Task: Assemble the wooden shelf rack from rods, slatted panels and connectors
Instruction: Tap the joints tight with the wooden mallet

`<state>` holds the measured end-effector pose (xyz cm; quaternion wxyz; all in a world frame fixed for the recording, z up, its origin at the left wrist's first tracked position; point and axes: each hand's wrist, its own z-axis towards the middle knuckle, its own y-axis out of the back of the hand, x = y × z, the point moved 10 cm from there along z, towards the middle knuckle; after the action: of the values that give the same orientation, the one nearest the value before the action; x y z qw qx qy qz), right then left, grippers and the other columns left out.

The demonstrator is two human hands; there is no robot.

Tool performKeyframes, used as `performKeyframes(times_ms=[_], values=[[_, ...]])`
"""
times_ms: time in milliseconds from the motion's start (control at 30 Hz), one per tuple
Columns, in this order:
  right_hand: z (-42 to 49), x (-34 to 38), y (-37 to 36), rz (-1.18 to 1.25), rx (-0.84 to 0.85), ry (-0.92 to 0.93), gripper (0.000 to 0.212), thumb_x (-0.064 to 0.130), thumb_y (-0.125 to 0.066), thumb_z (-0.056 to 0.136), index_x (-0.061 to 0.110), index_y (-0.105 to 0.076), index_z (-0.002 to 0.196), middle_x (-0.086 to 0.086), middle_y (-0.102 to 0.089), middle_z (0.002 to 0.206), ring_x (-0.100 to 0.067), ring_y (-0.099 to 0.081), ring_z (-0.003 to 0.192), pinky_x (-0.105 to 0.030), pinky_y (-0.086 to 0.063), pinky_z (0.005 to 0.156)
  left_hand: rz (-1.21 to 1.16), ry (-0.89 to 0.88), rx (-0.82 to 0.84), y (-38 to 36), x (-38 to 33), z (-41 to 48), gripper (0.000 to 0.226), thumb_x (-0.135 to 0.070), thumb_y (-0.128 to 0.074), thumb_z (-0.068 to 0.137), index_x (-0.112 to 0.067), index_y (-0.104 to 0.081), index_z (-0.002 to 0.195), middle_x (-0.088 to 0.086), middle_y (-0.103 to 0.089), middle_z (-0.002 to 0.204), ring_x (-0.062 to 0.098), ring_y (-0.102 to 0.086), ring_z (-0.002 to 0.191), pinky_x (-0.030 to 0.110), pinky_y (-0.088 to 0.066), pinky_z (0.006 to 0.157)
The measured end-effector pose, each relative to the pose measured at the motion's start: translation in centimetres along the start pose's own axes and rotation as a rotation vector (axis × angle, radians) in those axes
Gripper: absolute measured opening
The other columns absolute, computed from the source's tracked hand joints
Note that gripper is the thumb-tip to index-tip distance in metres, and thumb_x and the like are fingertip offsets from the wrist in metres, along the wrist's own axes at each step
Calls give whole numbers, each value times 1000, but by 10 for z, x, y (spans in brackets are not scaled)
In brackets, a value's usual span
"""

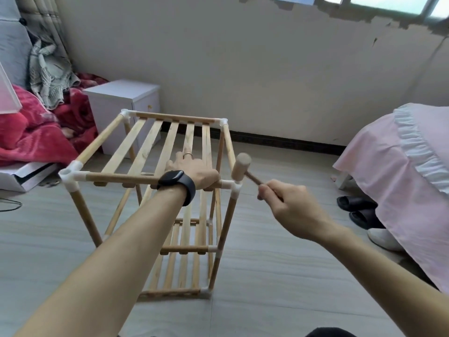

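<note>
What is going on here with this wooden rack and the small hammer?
A person is assembling a wooden rack that stands upright on the floor, with slatted panels already in place. The left grip presses flat on the top panel near its front rod. The right grip holds a small wooden mallet by its handle, with the head just above the white connector at the near right corner. Whether the head touches it, I cannot tell.

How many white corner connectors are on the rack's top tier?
4: far-left connector; far-right connector; near-left connector; near-right connector, beside the mallet head. All four top corners show, so none is hidden.
</note>
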<state>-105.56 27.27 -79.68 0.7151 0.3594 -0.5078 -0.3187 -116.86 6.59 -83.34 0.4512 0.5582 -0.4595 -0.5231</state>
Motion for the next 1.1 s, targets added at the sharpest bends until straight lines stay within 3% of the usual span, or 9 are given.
performKeyframes(times_ms=[133,267,400,500,567,700,867,967,1100], values=[[1,-26,36,224,-279,-141,32,40,-39,108,29,-67,98,14,-56,55,-4,-50,51,-20,-36,48,-84,-25,50,3,-6,-1,44,-63,-57,57,-24,-66,75,8,-43,127,25,-33,105,42,-32,80],[2,-47,30,498,-305,-225,30,24,-43,108,42,-55,129,2,-68,87,-8,-52,55,-29,-45,53,-86,-235,197,5,-11,-15,53,-69,-57,56,-30,-73,88,6,-53,131,26,-37,132,46,-41,101],[13,-47,20,789,-293,-239,26,17,-44,108,32,-63,113,-10,-72,102,-18,-68,60,-22,-51,51,-334,-174,460,14,16,-32,43,-16,-81,78,-13,-70,119,-22,-27,144,18,-48,125,43,-60,86],[25,-39,12,1007,-196,-219,36,24,-34,105,19,-70,112,-12,-75,105,-27,-72,69,-26,-54,54,87,-135,372,37,34,-32,50,-9,-74,84,-17,-62,133,-13,-20,161,22,-32,142,33,-47,98],[30,-32,16,1073,-150,-175,35,23,-42,94,14,-67,116,-15,-75,101,-26,-71,68,-26,-54,54,281,-90,305,51,38,-32,54,-12,-69,89,-13,-54,140,5,-42,153,25,-48,132,30,-49,92],[37,-33,44,802,-247,-118,25,31,-60,101,7,-64,110,-12,-75,78,-23,-70,60,-24,-53,52,261,-187,-50,84,-7,-37,31,-33,-48,96,-19,-56,123,3,-62,106,24,-58,93,38,-51,80],[36,-24,79,462,-412,-45,38,45,-43,107,19,-65,91,3,-61,59,-9,-57,51,-26,-46,54,-6,-177,-83,20,-56,-49,53,-56,-22,97,-27,-46,135,5,-53,138,30,-47,125,54,-37,102],[37,1,110,289,-554,42,36,46,-37,109,31,-60,84,15,-61,59,-2,-58,51,-13,-41,53,26,-191,-246,22,-56,-47,54,-49,-15,95,-28,-51,130,3,-57,133,24,-49,120,50,-39,99],[19,20,126,298,-827,163,29,36,-34,109,33,-53,88,12,-54,53,-9,-56,48,-8,-37,47,-11,-209,-229,16,-54,-41,56,-50,-16,93,-29,-53,129,3,-57,130,23,-50,116,48,-43,95]])
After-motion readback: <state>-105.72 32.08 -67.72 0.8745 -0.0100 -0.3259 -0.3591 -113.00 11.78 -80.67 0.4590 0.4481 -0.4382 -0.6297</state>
